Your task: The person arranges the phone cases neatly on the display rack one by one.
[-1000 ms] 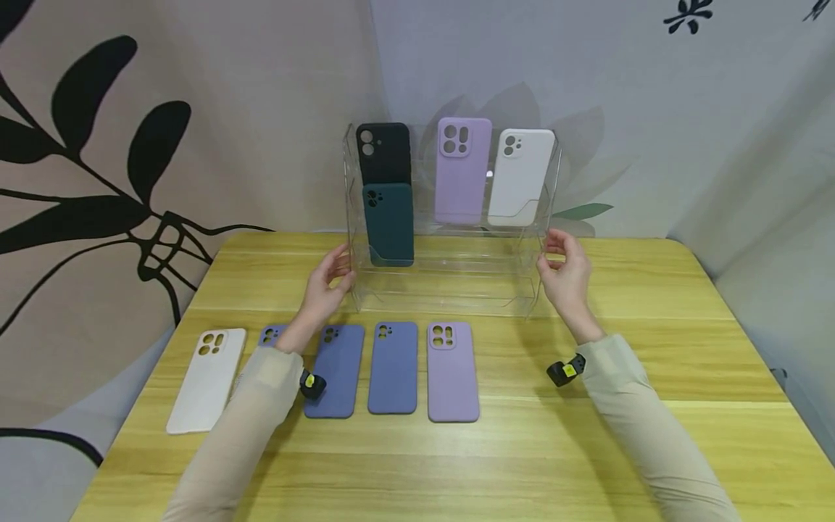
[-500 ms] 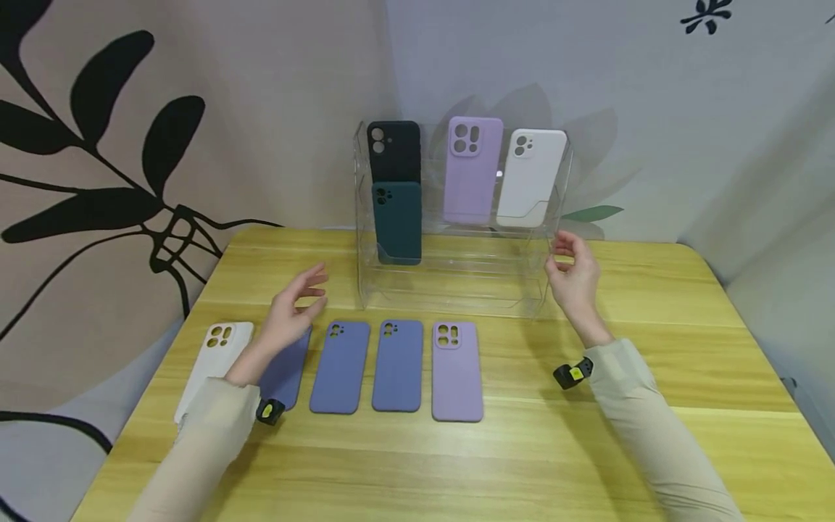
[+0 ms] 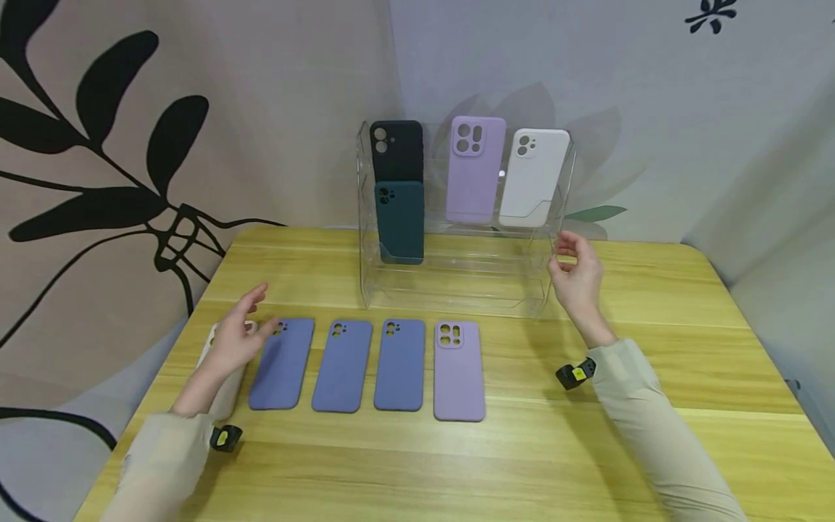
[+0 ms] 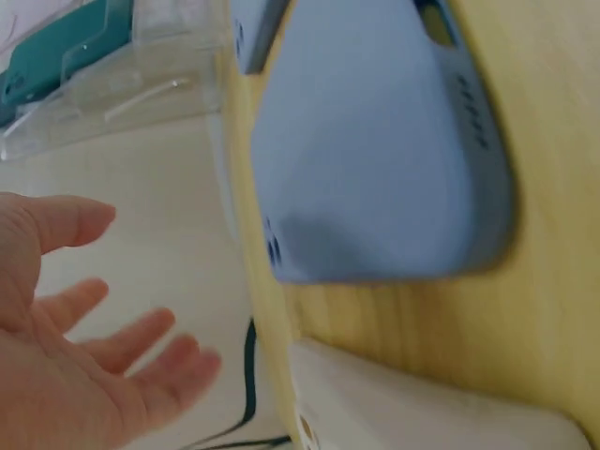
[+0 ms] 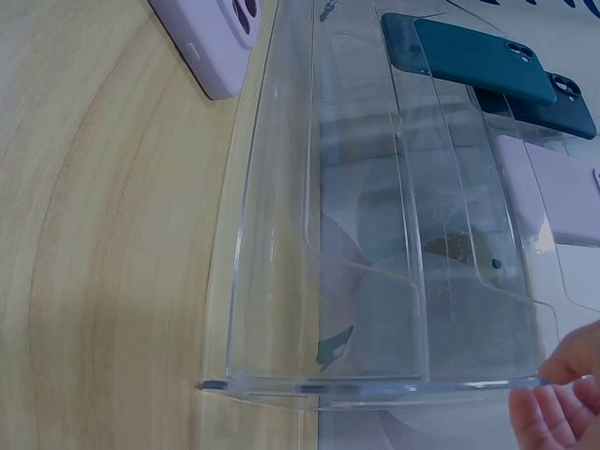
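My left hand (image 3: 236, 337) hovers over the white phone case (image 3: 227, 395) at the left end of the row, covering its upper part. Its fingers are spread and hold nothing; in the left wrist view a blue phone case (image 4: 366, 159) lies beside it. My right hand (image 3: 579, 279) pinches the right side edge of a clear acrylic display rack (image 5: 366, 309) between thumb and fingers. On the rack stand a black case (image 3: 398, 151), a dark green case (image 3: 401, 223), a purple case (image 3: 475, 181) and a second white case (image 3: 535, 174).
Right of the white case, blue cases (image 3: 338, 368) and a lilac case (image 3: 459, 380) lie in a row on the wooden table (image 3: 522, 457). A patterned cloth wall (image 3: 293, 109) stands close behind the rack.
My left hand has let go of the rack's left side and moved left and toward me, over the white case. My right hand stays at the rack's right side. The view has shifted slightly.
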`<move>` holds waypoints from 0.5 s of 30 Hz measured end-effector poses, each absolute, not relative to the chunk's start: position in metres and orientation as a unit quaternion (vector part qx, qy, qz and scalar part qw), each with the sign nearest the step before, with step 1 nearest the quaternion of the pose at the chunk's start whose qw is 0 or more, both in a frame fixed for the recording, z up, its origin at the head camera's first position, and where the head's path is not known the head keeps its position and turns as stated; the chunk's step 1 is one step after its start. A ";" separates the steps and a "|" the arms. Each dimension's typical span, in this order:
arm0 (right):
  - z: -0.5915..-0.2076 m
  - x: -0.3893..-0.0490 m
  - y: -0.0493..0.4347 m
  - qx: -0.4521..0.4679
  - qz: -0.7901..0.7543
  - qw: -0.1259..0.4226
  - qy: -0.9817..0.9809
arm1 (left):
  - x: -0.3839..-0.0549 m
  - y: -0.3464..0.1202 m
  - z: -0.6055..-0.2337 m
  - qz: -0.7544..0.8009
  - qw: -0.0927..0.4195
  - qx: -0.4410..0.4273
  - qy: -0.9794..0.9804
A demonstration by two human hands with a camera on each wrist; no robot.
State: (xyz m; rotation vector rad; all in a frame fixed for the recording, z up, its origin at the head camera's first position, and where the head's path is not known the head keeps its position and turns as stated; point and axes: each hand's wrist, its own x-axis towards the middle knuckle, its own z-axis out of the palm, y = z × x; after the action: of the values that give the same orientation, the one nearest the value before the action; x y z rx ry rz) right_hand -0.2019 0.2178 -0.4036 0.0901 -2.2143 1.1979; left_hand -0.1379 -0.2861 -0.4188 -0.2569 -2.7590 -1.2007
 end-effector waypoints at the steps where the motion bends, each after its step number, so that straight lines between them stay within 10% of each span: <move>1: -0.404 -0.202 0.218 0.034 0.452 0.307 -0.837 | -0.138 -0.289 -0.420 -0.386 0.062 -0.081 -0.917; 15: -0.405 -0.203 0.218 0.039 0.448 0.315 -0.836 | -0.134 -0.312 -0.427 -0.226 -0.055 0.072 -0.970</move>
State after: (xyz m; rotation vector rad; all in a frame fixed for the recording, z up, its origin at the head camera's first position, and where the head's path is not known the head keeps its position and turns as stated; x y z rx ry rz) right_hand -0.2030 0.2184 -0.4053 0.1031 -2.2019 1.1797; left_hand -0.1343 -0.3123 -0.4273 0.2339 -3.1590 -0.7356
